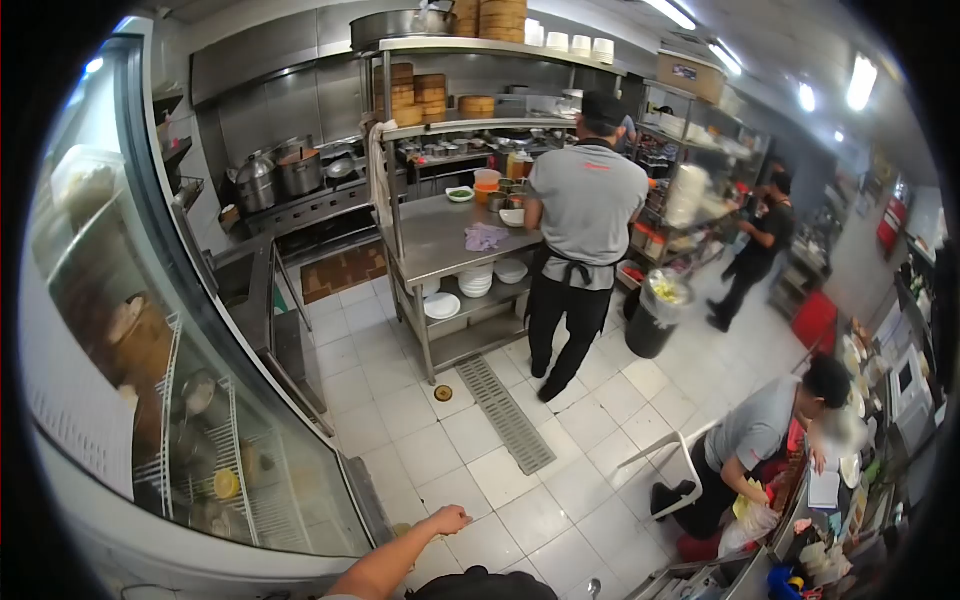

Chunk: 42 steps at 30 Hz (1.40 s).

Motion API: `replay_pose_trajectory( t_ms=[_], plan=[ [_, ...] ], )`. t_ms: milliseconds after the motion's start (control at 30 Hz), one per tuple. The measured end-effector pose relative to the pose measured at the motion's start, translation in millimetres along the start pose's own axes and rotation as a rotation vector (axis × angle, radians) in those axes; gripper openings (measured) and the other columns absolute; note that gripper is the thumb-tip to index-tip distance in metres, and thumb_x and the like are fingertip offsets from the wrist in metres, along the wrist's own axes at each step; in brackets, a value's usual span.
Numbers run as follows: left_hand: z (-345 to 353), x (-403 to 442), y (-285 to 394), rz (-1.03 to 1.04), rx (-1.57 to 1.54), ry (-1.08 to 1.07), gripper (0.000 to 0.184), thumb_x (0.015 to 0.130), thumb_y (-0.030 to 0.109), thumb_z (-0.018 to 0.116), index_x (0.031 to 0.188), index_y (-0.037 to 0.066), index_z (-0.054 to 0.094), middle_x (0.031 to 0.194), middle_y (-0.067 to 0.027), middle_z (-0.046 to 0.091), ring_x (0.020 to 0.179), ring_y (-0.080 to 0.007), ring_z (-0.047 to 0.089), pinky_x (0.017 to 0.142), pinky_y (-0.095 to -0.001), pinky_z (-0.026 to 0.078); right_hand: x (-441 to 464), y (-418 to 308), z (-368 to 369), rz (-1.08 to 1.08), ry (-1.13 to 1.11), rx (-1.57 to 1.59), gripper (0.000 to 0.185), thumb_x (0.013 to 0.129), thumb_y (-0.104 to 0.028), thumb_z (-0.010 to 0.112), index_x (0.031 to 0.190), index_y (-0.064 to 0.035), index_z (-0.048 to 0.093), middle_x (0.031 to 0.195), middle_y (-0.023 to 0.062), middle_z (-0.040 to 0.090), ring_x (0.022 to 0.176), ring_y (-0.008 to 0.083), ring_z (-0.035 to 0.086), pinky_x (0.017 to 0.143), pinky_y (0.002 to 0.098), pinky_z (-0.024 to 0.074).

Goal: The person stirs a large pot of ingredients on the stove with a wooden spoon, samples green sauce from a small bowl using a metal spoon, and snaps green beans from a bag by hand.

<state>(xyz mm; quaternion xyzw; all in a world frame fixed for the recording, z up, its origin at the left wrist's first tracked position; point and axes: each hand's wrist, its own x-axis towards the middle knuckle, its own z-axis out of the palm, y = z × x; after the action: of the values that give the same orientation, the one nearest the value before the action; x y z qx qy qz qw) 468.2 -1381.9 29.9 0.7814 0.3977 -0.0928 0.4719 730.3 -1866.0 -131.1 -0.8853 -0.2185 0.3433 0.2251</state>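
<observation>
My left hand (450, 520) reaches forward over the tiled floor, its fingers curled into a loose fist. No object shows in it. Closest to that arm is the glass-door fridge (350, 495) on the left. Inside the fridge, wire racks (170, 420) bear containers and a yellow round item (227, 484). My right hand is out of view. Near the bottom edge, a small shiny metal piece (594, 587) shows, too small to name.
A person in a grey shirt (590, 190) stands at a steel worktable (430, 245). A bin (655, 325) is beside them. At lower right, a co-worker (755, 430) bends by a white chair (680, 470). Another person (765, 235) is farther back. A drain grate (505, 415) crosses the floor.
</observation>
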Motion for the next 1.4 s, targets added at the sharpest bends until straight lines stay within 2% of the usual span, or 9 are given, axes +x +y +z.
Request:
replay_pose_trajectory(
  t_ms=[333, 400, 533, 733, 833, 1200, 1233, 1300, 1400],
  plan=[
    [-89.5, 3.8, -129.2, -0.358, 0.219, -0.008, 0.054, 0.086, 0.047, 0.053, 0.094, -0.005, 0.066, 0.098, -0.0267, 0.064, 0.097, -0.0416, 0.059, 0.086, -0.0468, 0.047, 187.0, -150.7, -29.9, -0.141, -0.211, -0.512, 0.02, 0.083, -0.018, 0.048, 0.085, -0.0067, 0.064, 0.088, 0.0169, 0.066, 0.084, 0.0331, 0.063, 0.073, 0.0432, 0.0495],
    [-80.7, -6.5, -181.0, -0.317, 0.209, 0.1, 0.053, 0.087, 0.046, 0.051, 0.073, -0.003, 0.065, 0.071, -0.0205, 0.065, 0.068, -0.0352, 0.064, 0.066, -0.0454, 0.05, 229.9, -194.7, -27.1, -0.215, -0.279, -0.695, 0.021, 0.083, -0.019, 0.048, 0.084, -0.0065, 0.065, 0.086, 0.0166, 0.066, 0.083, 0.033, 0.064, 0.072, 0.0426, 0.0498],
    [-106.5, -40.0, -162.7, -0.636, -0.081, -0.009, 0.056, 0.086, 0.048, 0.051, 0.093, -0.005, 0.067, 0.1, -0.0245, 0.064, 0.098, -0.0402, 0.06, 0.087, -0.0457, 0.047, 314.0, -293.4, 1.9, -0.495, -0.297, -0.998, 0.024, 0.084, -0.021, 0.047, 0.082, -0.0062, 0.067, 0.084, 0.016, 0.067, 0.082, 0.0328, 0.065, 0.07, 0.0414, 0.0505],
    [-76.8, -21.3, -199.1, -0.998, -0.544, 0.114, 0.046, 0.091, 0.037, 0.052, 0.096, -0.006, 0.066, 0.095, -0.0221, 0.066, 0.092, -0.0353, 0.063, 0.077, -0.0426, 0.048, 330.0, -571.0, 26.0, -0.57, -0.394, -0.43, 0.027, 0.081, -0.026, 0.059, 0.098, -0.0066, 0.067, 0.094, 0.0165, 0.066, 0.089, 0.0373, 0.062, 0.077, 0.0445, 0.0508],
    [-106.0, -5.1, -216.3, -0.881, -0.459, 0.014, 0.045, 0.09, 0.037, 0.053, 0.097, -0.005, 0.066, 0.098, -0.0223, 0.065, 0.093, -0.0356, 0.062, 0.079, -0.0423, 0.048, 327.1, -664.9, 78.2, -0.471, -0.669, -0.013, 0.025, 0.086, -0.01, 0.051, 0.107, -0.0068, 0.063, 0.08, 0.0058, 0.064, 0.071, 0.0126, 0.063, 0.054, 0.0289, 0.0504],
    [-369.2, 136.1, -357.3, -0.328, 0.247, 0.017, 0.036, 0.088, 0.036, 0.054, 0.092, 0.002, 0.066, 0.102, -0.0197, 0.065, 0.09, -0.0306, 0.064, 0.077, -0.0405, 0.052, 245.1, -845.1, 196.5, -0.317, -1.058, 0.097, 0.03, 0.095, -0.024, 0.048, 0.119, -0.0089, 0.058, 0.089, 0.0065, 0.064, 0.063, 0.0094, 0.053, 0.055, 0.0245, 0.0467],
    [-446.2, 121.7, -279.0, -0.659, -0.434, 0.212, 0.028, 0.089, 0.03, 0.055, 0.085, 0.004, 0.065, 0.087, -0.0144, 0.067, 0.074, -0.0238, 0.066, 0.063, -0.0379, 0.053, 241.3, -859.1, 196.6, -0.32, -0.997, 0.05, 0.03, 0.095, -0.025, 0.049, 0.119, -0.009, 0.059, 0.087, 0.0068, 0.063, 0.063, 0.0097, 0.054, 0.055, 0.0249, 0.0468],
    [-509.2, 143.7, -269.7, -0.372, -0.841, 0.614, 0.016, 0.09, 0.017, 0.055, 0.081, 0.004, 0.058, 0.061, -0.0072, 0.058, 0.049, -0.018, 0.055, 0.047, -0.0308, 0.046, 259.8, -857.7, 212.3, -0.656, -0.965, 0.097, 0.029, 0.095, -0.025, 0.05, 0.118, -0.0095, 0.06, 0.084, 0.0047, 0.062, 0.063, 0.0095, 0.053, 0.053, 0.0251, 0.0461],
    [-619.8, 145.8, -193.0, -0.034, -0.997, 0.779, 0.017, 0.093, 0.017, 0.054, 0.093, 0.001, 0.058, 0.081, -0.0081, 0.065, 0.069, -0.0152, 0.062, 0.057, -0.0283, 0.05, 261.7, -907.8, 197.5, -0.241, -1.057, 0.257, 0.029, 0.097, -0.027, 0.049, 0.115, -0.0089, 0.061, 0.083, 0.0008, 0.062, 0.064, 0.0078, 0.052, 0.055, 0.0235, 0.0443]
  ],
)
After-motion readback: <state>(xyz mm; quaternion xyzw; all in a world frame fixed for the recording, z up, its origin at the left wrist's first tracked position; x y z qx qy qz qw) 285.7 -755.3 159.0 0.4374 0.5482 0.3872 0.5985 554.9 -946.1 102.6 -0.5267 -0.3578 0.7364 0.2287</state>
